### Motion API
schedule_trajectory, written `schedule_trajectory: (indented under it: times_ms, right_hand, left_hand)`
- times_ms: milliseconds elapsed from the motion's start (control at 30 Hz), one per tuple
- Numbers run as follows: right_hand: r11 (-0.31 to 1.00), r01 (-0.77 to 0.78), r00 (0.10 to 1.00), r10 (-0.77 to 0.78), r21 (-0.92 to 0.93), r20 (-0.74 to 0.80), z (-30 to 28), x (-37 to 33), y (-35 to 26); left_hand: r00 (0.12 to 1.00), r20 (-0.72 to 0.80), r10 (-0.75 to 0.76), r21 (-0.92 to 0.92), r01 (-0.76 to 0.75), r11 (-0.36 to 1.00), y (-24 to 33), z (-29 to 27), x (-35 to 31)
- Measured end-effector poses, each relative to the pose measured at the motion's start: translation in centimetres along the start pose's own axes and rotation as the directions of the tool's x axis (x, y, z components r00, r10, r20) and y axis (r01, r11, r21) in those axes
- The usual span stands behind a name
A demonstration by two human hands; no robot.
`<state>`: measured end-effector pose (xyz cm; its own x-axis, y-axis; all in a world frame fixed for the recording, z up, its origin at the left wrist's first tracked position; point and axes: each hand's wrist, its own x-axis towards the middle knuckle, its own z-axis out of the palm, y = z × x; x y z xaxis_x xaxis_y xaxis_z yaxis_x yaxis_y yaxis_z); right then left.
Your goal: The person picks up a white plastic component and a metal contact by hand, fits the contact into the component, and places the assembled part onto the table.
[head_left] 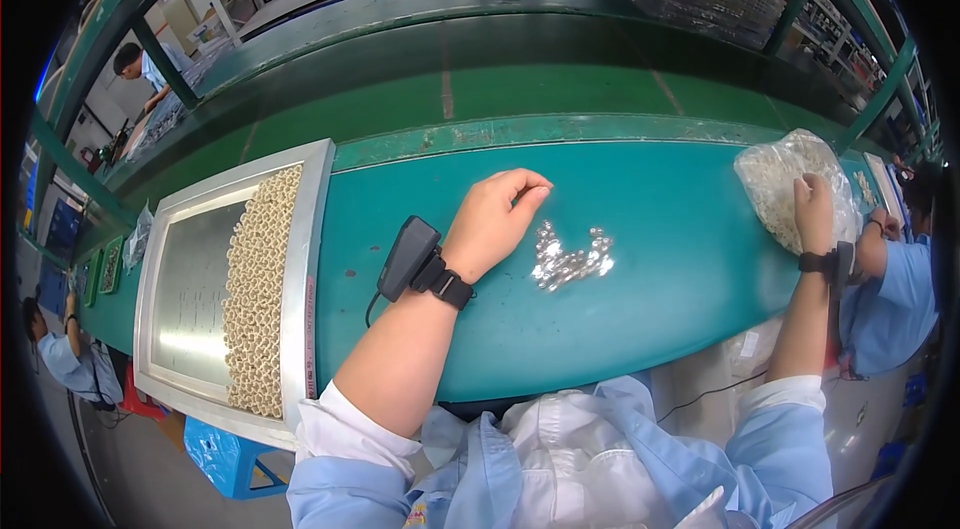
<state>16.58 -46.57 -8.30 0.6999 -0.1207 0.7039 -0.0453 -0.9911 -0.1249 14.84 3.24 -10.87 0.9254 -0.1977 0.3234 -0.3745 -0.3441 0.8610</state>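
My left hand hovers over the green tabletop, thumb and forefinger pinched together. Whatever it holds, if anything, is too small to make out. Just right of it lies a loose pile of small shiny silver parts. At the right, my right hand is at a clear plastic bag of small pale pieces, its fingers closed. I cannot see what is between them. To the left stands a metal-framed tray, with many small beige ring-like parts packed along its right side.
A green conveyor belt runs beyond the table's raised edge. A blue stool stands below the tray. Co-workers in light blue sit at the right, lower left and far left. Green posts frame the bench.
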Motion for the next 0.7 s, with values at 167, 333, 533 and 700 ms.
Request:
schedule_trajectory:
  times_ms: [167,333,533,700]
  right_hand:
    - [0.971,-0.192,0.936,0.225,-0.142,0.271,-2.1,-0.5,-1.8]
    - [1.0,-0.014,0.993,0.014,-0.004,0.116,-2.8,-1.5,-4.4]
    - [0.994,-0.003,0.909,-0.044,0.111,0.415,-3.9,-2.2,-7.9]
    - [0.995,-0.001,0.903,-0.043,0.101,0.427,-3.8,-2.7,-8.0]
  left_hand:
    - [1.0,-0.009,0.011,-0.012,-0.011,1.0,-0.1,0.2,0.2]
    - [1.0,0.011,0.005,-0.06,-0.005,0.998,-0.9,0.4,0.1]
    - [1.0,-0.001,-0.017,-0.031,0.017,0.999,-0.5,0.5,0.2]
    - [1.0,-0.011,-0.019,-0.028,0.018,0.999,0.0,0.5,0.2]
